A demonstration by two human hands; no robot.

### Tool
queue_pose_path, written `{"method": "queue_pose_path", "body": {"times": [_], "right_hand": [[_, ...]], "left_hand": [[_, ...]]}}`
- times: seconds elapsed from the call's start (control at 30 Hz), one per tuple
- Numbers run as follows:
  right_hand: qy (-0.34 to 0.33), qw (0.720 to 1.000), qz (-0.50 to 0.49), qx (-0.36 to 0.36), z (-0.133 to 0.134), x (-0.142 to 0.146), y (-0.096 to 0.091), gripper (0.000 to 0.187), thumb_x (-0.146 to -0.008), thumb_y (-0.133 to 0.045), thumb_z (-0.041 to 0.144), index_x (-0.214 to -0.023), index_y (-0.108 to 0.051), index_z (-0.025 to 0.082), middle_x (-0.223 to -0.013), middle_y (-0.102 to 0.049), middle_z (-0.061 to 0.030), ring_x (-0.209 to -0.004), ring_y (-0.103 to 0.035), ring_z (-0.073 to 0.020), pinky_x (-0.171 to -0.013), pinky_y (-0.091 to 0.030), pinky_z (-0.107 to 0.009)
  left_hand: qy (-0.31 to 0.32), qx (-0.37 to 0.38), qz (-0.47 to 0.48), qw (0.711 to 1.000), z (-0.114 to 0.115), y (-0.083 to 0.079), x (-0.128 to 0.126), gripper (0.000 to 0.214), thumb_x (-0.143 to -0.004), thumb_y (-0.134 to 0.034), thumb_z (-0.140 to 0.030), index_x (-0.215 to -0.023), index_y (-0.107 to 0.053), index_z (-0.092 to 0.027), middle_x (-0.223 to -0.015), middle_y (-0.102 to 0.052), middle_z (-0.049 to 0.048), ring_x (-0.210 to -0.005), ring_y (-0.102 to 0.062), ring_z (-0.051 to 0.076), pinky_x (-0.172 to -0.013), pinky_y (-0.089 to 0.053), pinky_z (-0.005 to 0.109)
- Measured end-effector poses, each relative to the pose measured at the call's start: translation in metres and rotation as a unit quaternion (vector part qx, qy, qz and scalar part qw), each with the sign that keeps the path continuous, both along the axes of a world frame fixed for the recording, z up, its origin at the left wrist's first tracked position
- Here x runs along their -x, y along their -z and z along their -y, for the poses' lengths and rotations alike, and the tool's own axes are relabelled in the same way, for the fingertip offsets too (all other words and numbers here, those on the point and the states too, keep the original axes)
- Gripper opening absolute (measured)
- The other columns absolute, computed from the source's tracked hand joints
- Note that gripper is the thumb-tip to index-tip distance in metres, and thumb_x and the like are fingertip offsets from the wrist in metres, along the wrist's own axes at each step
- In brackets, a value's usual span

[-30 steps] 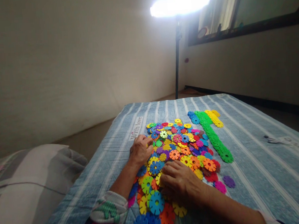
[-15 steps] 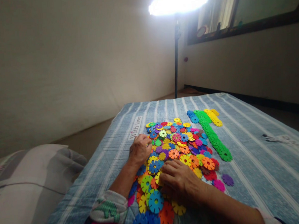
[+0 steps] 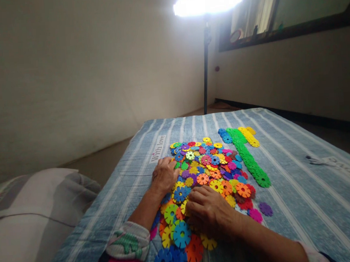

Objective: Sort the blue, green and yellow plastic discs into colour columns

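Both hands on the disc pile, mid bedspread
Left hand curled at pile's left side, grip can't tell; right hand flat, palm down, holding none. Discs lie one layer deep, probably so colours show; green row apart, toward right edge

Flat, notched plastic discs in many bright colours lie in a loose, overlapping pile at the lower centre of the frame, spread across a blue striped bed.
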State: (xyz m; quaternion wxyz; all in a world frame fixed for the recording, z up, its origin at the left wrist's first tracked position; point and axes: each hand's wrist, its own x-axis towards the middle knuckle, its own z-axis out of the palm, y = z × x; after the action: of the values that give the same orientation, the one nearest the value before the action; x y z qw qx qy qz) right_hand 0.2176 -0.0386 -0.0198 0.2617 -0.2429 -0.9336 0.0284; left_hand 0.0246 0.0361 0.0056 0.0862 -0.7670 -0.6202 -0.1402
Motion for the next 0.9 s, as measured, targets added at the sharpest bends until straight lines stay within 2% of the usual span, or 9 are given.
{"method": "queue_pose_path", "body": {"times": [0.13,0.37,0.63,0.8,0.9], "right_hand": [[0.001,1.0,-0.005,0.004,0.0,0.0,0.001,0.013,-0.089,-0.053,0.031,-0.082,-0.052,0.021,-0.083,-0.059,-0.0029,-0.083,-0.049,-0.0175,-0.076,-0.037,-0.032],[-0.002,1.0,-0.003,0.002,-0.001,0.0,0.002,0.013,-0.09,-0.052,0.031,-0.083,-0.052,0.021,-0.082,-0.059,-0.0025,-0.083,-0.05,-0.0174,-0.076,-0.038,-0.032],[-0.002,1.0,-0.004,0.002,0.0,0.0,-0.001,0.015,-0.091,-0.049,0.032,-0.082,-0.052,0.021,-0.081,-0.059,-0.003,-0.082,-0.05,-0.0176,-0.076,-0.038,-0.032],[0.0,1.0,-0.007,0.0,0.0,0.001,0.0,0.015,-0.092,-0.048,0.031,-0.084,-0.053,0.021,-0.081,-0.058,-0.0028,-0.084,-0.05,-0.0176,-0.078,-0.038,-0.031],[-0.001,1.0,-0.008,-0.001,-0.001,0.001,0.001,0.013,-0.091,-0.05,0.032,-0.085,-0.053,0.021,-0.081,-0.058,-0.0025,-0.084,-0.05,-0.0175,-0.077,-0.037,-0.031]], "left_hand": [[-0.004,0.008,0.004,1.0,-0.002,0.002,0.0,0.017,-0.082,-0.055,-0.028,-0.088,-0.068,-0.019,-0.102,-0.062,0.0094,-0.099,-0.053,0.025,-0.09,-0.045,0.037],[0.012,-0.003,0.015,1.0,-0.009,0.008,0.006,0.019,-0.084,-0.051,-0.022,-0.085,-0.07,-0.02,-0.099,-0.063,0.0086,-0.096,-0.055,0.023,-0.091,-0.044,0.034],[0.034,-0.089,0.063,0.993,-0.007,0.002,0.003,0.022,-0.086,-0.047,-0.02,-0.081,-0.068,-0.019,-0.091,-0.065,0.0078,-0.091,-0.056,0.021,-0.086,-0.045,0.033],[0.101,-0.039,0.147,0.983,-0.011,0.003,-0.006,0.019,-0.084,-0.051,-0.019,-0.077,-0.068,-0.019,-0.084,-0.066,0.0042,-0.085,-0.059,0.016,-0.084,-0.046,0.029],[0.096,-0.019,0.139,0.986,-0.015,0.006,-0.007,0.017,-0.081,-0.054,-0.019,-0.074,-0.069,-0.02,-0.082,-0.066,0.0031,-0.085,-0.058,0.017,-0.085,-0.046,0.03]]}}
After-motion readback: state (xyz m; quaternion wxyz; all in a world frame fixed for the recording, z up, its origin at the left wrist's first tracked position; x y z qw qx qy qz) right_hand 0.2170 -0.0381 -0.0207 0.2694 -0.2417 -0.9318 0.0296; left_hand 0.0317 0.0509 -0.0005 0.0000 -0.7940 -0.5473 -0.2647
